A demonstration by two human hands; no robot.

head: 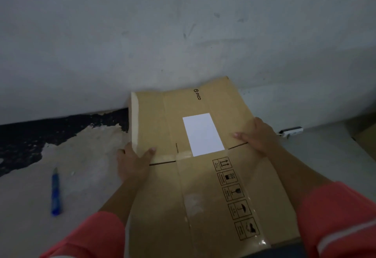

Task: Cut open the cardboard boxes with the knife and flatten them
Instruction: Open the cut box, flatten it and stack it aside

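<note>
Head view: nearest the camera are two coral-red sleeves (335, 217), and between them the near end of a flattened cardboard box (203, 196), which lies on the floor (81, 186) with its long axis running away from the person toward the wall (183, 23). Its far end rests against the foot of that wall. A white label (203, 134) and a column of handling symbols (236, 196) face up, and a tape strip runs lengthwise down the middle.

The left hand (134, 160) grips the box's left edge, thumb on top, fingers under or behind the edge. The right hand (258, 135) lies flat and spread on the right side, pressing down near a crosswise flap slit. Neither hand holds a tool.

The knife (55, 192), blue-handled, lies on the floor well to the left of the box, apart from both hands. Its long axis runs roughly parallel to the box, with the tip pointing away toward the wall. The left hand is the nearer to it. I judge flattening is nearly finished here.
</note>
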